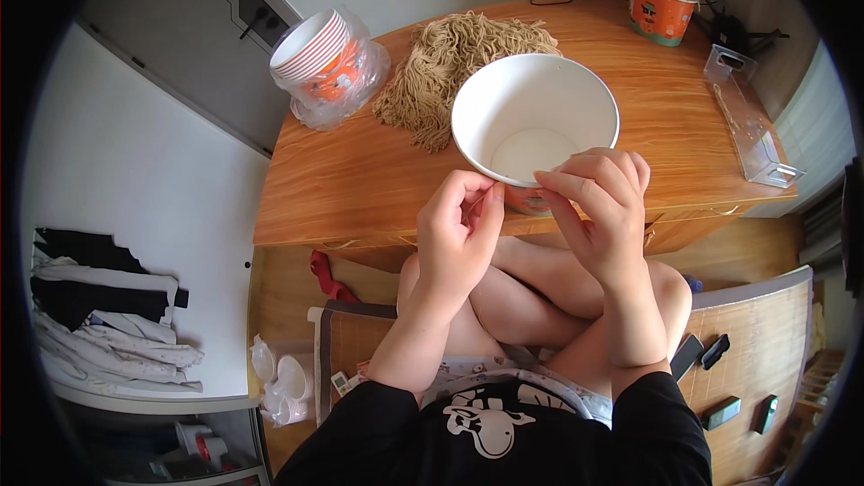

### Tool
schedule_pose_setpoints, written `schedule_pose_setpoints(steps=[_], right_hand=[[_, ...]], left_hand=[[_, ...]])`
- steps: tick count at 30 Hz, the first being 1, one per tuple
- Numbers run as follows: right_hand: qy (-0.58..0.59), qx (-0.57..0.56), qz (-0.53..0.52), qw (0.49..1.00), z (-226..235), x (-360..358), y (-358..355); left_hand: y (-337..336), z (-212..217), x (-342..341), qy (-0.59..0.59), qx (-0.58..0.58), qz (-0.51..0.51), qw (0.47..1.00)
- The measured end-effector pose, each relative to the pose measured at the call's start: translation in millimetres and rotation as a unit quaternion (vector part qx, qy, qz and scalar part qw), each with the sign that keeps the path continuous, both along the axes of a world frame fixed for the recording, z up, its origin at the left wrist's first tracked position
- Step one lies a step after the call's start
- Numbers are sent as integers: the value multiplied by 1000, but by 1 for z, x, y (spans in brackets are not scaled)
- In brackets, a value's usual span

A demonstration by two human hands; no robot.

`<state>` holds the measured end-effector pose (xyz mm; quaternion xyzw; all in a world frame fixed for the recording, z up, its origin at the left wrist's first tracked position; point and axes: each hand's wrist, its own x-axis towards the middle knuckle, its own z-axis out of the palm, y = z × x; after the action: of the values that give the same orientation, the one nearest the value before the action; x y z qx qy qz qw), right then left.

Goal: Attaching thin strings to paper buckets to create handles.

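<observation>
A large white paper bucket (504, 117), its inside bare, stands at the front of the wooden table with its mouth tilted toward me. My left hand (459, 229) is closed in a pinch just below the near rim. Whatever sits between its thumb and forefinger is too small to name. Over the right part of the same rim is my right hand (598, 207), thumb and forefinger pressed together, other fingers curled; what they hold does not show clearly. Behind the bucket lies a loose heap of tan cords (477, 45).
Stacked paper buckets in clear plastic wrap (333, 72) lean at the table's left. Another tall stack (661, 0) stands at the far right, near a clear plastic holder (751, 126). A phone (687, 355) and small devices lie on the mat (756, 324) at my right.
</observation>
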<state>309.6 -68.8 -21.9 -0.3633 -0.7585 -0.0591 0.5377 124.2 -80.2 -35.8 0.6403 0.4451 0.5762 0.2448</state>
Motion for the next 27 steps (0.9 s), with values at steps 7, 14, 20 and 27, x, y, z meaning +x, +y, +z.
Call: schedule_pose_setpoints(steps=[7, 14, 20, 27], right_hand=[[-15, 0, 4, 1000, 17, 4, -2], [-68, -141, 148, 976, 75, 13, 29], [-296, -385, 195, 852, 104, 3, 63], [-343, -422, 193, 817, 108, -7, 64]], left_hand=[[-8, 17, -2, 16, -29, -5, 999], [-4, 23, -5, 30, -47, -10, 998], [-5, 26, -3, 35, -62, -14, 997], [-4, 29, -2, 51, -87, -7, 995]])
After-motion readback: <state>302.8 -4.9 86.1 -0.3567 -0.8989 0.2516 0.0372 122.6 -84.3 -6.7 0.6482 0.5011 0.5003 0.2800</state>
